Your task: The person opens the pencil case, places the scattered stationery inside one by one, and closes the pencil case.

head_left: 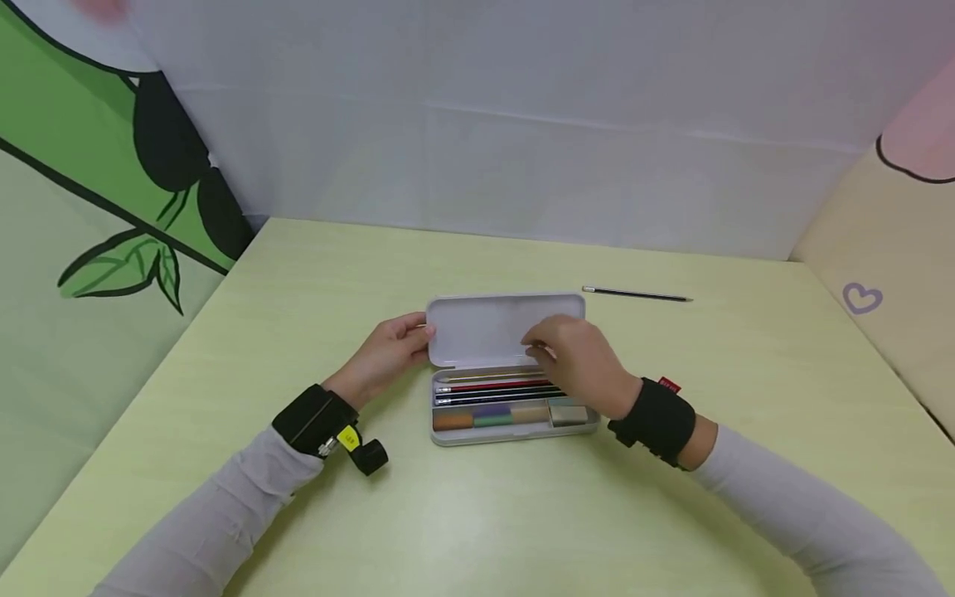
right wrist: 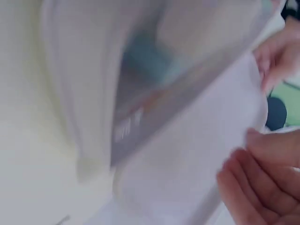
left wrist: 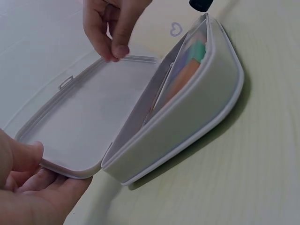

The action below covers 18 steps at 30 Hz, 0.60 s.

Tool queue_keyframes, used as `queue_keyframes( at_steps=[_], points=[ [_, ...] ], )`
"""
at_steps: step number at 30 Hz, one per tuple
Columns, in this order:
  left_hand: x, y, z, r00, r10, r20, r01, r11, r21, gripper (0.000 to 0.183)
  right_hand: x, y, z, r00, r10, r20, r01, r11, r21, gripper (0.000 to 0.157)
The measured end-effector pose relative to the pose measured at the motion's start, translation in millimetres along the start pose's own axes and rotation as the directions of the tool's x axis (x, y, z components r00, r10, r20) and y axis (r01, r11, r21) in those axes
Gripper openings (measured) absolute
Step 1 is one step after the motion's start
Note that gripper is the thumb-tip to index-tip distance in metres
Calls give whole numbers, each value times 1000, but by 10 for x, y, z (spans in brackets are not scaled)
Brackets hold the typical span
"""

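A pale grey pencil case lies on the table with its lid raised. My left hand grips the lid's left edge; in the left wrist view its thumb is on the inner side and the fingers behind. Over the case's right half is my right hand, fingers bent, in front of the lid, with nothing visible in its grasp. Several pencils lie in the back compartment, partly hidden by that hand. In the front one are an orange piece, other coloured pieces and a greyish block.
A dark pencil lies on the table behind and right of the case. A white sheet-like backdrop rises at the far edge. Printed panels stand on both sides. Black bands with cameras wrap the wrists.
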State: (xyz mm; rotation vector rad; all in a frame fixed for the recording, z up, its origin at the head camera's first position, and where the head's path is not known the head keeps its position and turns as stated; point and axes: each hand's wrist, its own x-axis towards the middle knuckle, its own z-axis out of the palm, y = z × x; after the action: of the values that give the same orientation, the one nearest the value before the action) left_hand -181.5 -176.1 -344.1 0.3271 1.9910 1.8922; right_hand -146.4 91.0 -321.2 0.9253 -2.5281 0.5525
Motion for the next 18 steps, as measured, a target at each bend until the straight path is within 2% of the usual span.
queue_keyframes(
  at_steps=[2, 5, 8, 14, 16, 18],
  points=[
    [0, -11, 3, 1000, 3, 0, -3, 1000, -1, 45, 29, 82, -96, 994, -15, -104, 14, 1000, -9, 10],
    [-1, -15, -6, 1000, 1, -3, -1, 1000, 10, 46, 82, 266, -239, 968, -18, -250, 6, 999, -46, 14],
    [-3, -6, -7, 1000, -2, -3, 2, 1000, 16, 46, 118, 537, -373, 949, 20, -315, -48, 995, -83, 18],
    [10, -16, 18, 1000, 4, -1, -4, 1000, 11, 45, 10, 1168, -484, 940, 126, -317, -169, 979, -113, 19],
    [16, -19, 31, 1000, 3, 4, -3, 1000, 10, 45, -71, 1336, -488, 947, 157, -282, -195, 974, -112, 20],
    [19, -18, 43, 1000, -1, 6, 1, 1000, 11, 45, -141, 1481, -487, 958, 193, -211, -220, 969, -112, 21]
  ],
)
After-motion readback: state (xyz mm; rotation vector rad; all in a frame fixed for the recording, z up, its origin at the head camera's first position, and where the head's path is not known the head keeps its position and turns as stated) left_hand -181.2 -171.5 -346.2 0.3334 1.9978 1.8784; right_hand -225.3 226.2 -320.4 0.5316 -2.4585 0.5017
